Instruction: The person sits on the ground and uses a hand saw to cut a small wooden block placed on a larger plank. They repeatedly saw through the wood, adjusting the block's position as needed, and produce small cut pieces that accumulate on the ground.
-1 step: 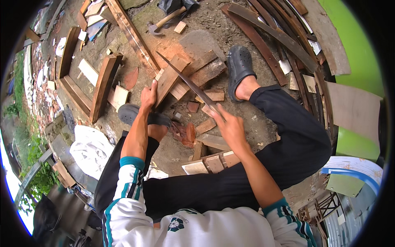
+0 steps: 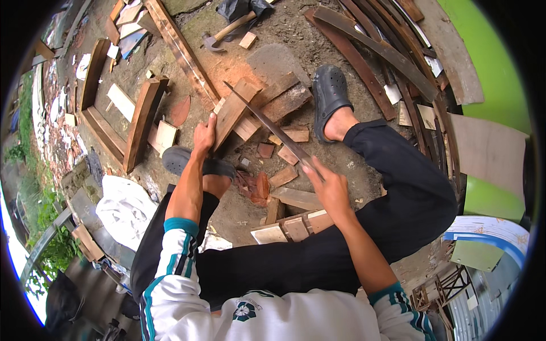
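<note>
My right hand (image 2: pixel 329 186) is closed around the near end of a handsaw (image 2: pixel 267 122), whose long tapering blade slants up and to the left. The blade lies across a short wooden plank (image 2: pixel 234 113), its narrow tip extending past the plank's far side. At the plank's left edge is my left hand (image 2: pixel 205 135), thumb up, gripping the wood; part of its fingers is hidden. The plank rests across other wood pieces (image 2: pixel 284 102) on the ground, with reddish sawdust (image 2: pixel 230 68) scattered beyond it. How deep the blade sits in the wood cannot be made out.
A claw hammer (image 2: pixel 227 33) lies beyond the sawdust. Angled timber pieces (image 2: pixel 145 122) stand at the left, near a white cloth (image 2: pixel 126 210). Long dark boards (image 2: pixel 381 51) are piled at the far right. Small offcuts (image 2: pixel 284 176) lie between my feet, which wear dark clogs (image 2: pixel 331 94).
My right hand has drawn the handsaw back toward me and to the right, so its tip reaches less far past the plank. My left hand and the plank have hardly moved.
</note>
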A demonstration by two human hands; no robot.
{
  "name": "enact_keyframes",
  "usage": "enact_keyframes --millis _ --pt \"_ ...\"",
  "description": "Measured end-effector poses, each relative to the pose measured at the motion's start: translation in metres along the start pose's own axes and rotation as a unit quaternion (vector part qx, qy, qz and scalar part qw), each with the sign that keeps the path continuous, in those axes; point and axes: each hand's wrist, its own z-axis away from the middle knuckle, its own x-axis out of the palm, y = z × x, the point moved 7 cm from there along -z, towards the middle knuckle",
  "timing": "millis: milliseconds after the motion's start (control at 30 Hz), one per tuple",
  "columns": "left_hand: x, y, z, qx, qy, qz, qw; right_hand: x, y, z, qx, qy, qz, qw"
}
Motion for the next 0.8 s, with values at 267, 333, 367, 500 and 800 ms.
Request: enact_keyframes --millis 267,333,367,500,800 --pt "0.005 0.019 -0.008 0.024 -0.008 0.046 0.999 0.045 -0.043 -0.103 -0.057 -0.010 -0.023 0.998" --pt "0.016 0.014 -0.005 0.025 -0.010 0.026 0.999 0.045 -0.039 -0.080 -0.027 -0.020 0.000 0.999" --pt "0.013 0.009 -0.006 0.023 -0.004 0.017 1.000 0.036 -0.035 -0.061 0.012 -0.042 0.016 0.999" --pt "0.009 0.020 -0.012 0.019 -0.035 0.028 0.999 -0.009 0.043 0.003 -0.206 0.046 0.100 0.972" --pt "0.014 0.010 -0.007 0.005 -0.028 0.013 1.000 0.037 -0.030 -0.066 -0.007 -0.048 0.012 0.999"
